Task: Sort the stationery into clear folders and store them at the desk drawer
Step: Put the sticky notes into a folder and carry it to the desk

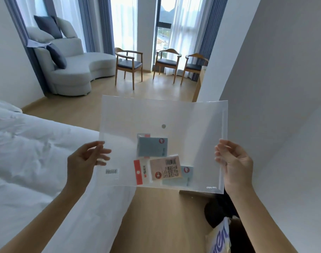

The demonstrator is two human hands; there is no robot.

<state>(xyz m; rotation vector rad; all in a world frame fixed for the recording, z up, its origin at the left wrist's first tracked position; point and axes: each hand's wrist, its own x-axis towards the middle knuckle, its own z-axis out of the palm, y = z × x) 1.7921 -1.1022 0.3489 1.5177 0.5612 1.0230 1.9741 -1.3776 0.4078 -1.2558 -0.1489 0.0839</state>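
I hold a clear plastic folder [192, 117] up in front of me, its snap button [163, 126] near the middle. My left hand [86, 159] pinches its left edge and my right hand [234, 161] grips its right edge. Inside lie several stationery packs: a blue-grey sticky-note pack [152, 147], a pink pack with barcodes [166, 169], a red-and-white packet [141, 172] and a pale blue pack [185, 175]. A barcode sticker [111, 171] sits at the folder's lower left. No desk drawer is in view.
A bed with a white duvet [28, 152] lies to my left. A white wall [283, 106] runs along the right. Ahead on the wooden floor stand a grey sofa [73, 70] and three wooden chairs [128, 64]. A dark bag [216, 212] lies on the floor below.
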